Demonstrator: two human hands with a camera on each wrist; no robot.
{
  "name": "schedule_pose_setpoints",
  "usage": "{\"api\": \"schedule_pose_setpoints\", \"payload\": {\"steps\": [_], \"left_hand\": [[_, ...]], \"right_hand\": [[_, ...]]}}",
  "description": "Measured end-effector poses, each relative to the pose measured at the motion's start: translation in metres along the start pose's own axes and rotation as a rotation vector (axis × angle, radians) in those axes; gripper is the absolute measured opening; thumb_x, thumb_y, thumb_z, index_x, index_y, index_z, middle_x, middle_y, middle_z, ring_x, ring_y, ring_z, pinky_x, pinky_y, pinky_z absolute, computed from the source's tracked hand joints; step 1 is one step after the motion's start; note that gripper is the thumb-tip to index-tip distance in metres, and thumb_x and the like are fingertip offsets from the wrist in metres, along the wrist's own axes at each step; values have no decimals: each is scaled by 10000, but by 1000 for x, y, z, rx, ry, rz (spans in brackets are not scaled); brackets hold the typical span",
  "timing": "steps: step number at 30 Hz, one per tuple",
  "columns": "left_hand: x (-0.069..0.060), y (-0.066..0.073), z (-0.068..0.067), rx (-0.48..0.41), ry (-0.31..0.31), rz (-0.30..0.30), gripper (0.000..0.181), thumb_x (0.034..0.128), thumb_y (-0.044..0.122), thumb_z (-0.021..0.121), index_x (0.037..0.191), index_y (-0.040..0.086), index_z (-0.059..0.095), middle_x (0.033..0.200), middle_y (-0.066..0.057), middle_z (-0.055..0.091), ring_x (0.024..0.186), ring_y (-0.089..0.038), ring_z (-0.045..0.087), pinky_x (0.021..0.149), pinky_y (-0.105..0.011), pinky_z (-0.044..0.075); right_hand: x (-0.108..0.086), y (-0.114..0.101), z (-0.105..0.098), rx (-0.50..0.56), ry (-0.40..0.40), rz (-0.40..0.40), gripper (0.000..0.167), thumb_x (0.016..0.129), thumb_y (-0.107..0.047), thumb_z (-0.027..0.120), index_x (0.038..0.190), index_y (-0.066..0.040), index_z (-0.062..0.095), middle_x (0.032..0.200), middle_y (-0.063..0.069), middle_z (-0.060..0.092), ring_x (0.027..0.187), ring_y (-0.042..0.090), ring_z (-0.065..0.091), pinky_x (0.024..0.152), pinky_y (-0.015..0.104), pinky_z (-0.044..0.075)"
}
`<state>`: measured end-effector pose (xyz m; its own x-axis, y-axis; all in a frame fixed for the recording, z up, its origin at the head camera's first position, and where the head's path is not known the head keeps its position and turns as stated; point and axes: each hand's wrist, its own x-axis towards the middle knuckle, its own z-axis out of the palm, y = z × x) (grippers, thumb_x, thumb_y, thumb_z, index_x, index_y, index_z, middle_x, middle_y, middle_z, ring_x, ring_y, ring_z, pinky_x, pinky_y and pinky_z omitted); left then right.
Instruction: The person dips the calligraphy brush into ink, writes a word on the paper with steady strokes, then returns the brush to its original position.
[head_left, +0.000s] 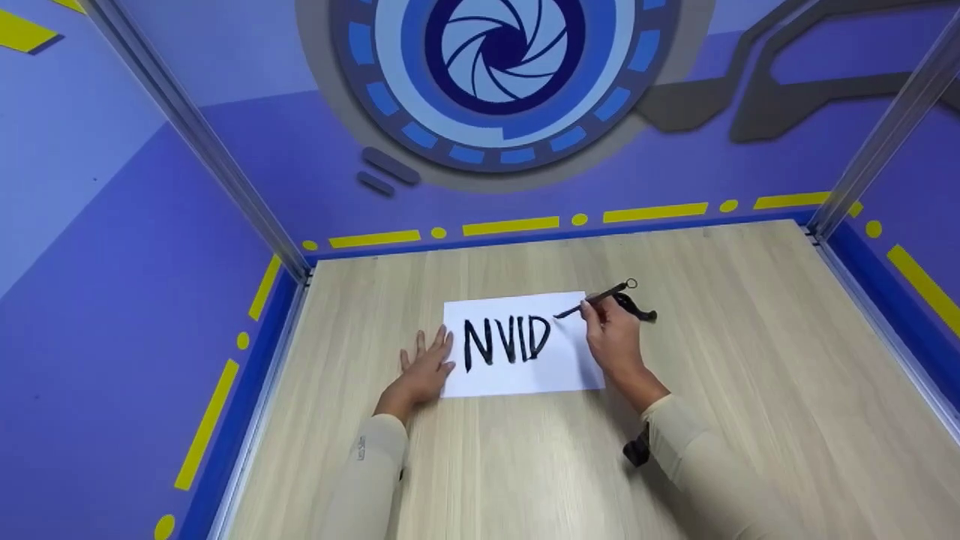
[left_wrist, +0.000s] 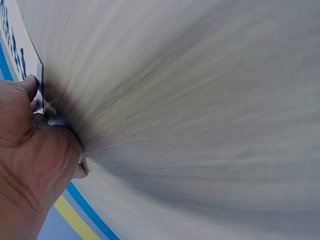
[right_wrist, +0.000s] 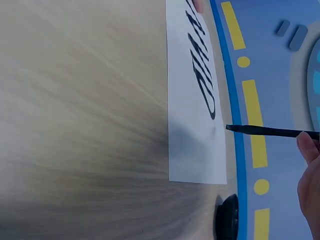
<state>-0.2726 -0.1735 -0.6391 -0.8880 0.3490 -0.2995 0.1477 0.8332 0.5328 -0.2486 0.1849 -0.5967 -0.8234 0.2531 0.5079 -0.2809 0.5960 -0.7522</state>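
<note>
My R hand (head_left: 616,341) pinches a slim dark brush (head_left: 606,293) btwn thumb & fingers, held at a slant: loop end up to the far right, tip down to the near left. Tip's just right of the D's top, over the paper; can't tell if it's touching. My L hand (head_left: 427,371) is spread, fingers straight & apart, resting at the sheet's left edge w/ fingertips on or right by it.

The white sheet of paper (head_left: 566,379) lies flat btwn my hands, mid tabletop (head_left: 517,472), a bit toward the far side. Black brushed letters (head_left: 523,341) run L to R across it: N, V, I, D. Bare white to the right of the D.

Just off the sheet's right side, behind my R hand in the head view, sits a black dish-like thing (right_wrist: 228,218), partly hidden there; the R wrist view shows it cut off by the frame.

Both arms in beige sleeves (head_left: 712,457), w/ a small black device (head_left: 636,452) under the R wrist.

Tabletop's pale wood grain. Far wall (head_left: 262,150): blue-purple, w/ a big round shutter motif (head_left: 504,45) & yellow dashes (head_left: 510,226) along the bottom. Metal posts (head_left: 196,131) at the far L & far R corners.
</note>
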Motion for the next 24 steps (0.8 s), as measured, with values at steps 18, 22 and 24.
{"api": "schedule_pose_setpoints", "payload": {"steps": [18, 22, 24], "left_hand": [[-1, 1, -1, 5, -2, -2, 642, 1155, 354, 398, 1729, 213, 147, 1832, -3, -27, 1675, -406, -193, 1281, -729, -178], [-2, 2, -3, 1, 3, 0, 641, 1157, 345, 400, 1729, 210, 145, 1833, -9, -23, 1675, -414, -186, 1280, -734, -173], [-2, 2, -3, 2, 1, 1, 641, 1157, 343, 397, 1730, 205, 143, 1833, -16, -24, 1674, -422, -184, 1279, -739, -168]], "right_hand": [[4, 8, 10, -19, -20, 8, 95, 1021, -95, 710, 992, -9, 735, 828, 118, 777, 751, 201, 686, 680, 305, 541], [4, 7, 11, -12, -35, 26, 103, 1031, -102, 700, 999, -10, 733, 846, 116, 775, 769, 203, 685, 696, 307, 538], [4, 7, 11, -11, -30, 24, 101, 1027, -95, 705, 979, -9, 730, 836, 117, 769, 758, 201, 671, 691, 309, 530]]}}
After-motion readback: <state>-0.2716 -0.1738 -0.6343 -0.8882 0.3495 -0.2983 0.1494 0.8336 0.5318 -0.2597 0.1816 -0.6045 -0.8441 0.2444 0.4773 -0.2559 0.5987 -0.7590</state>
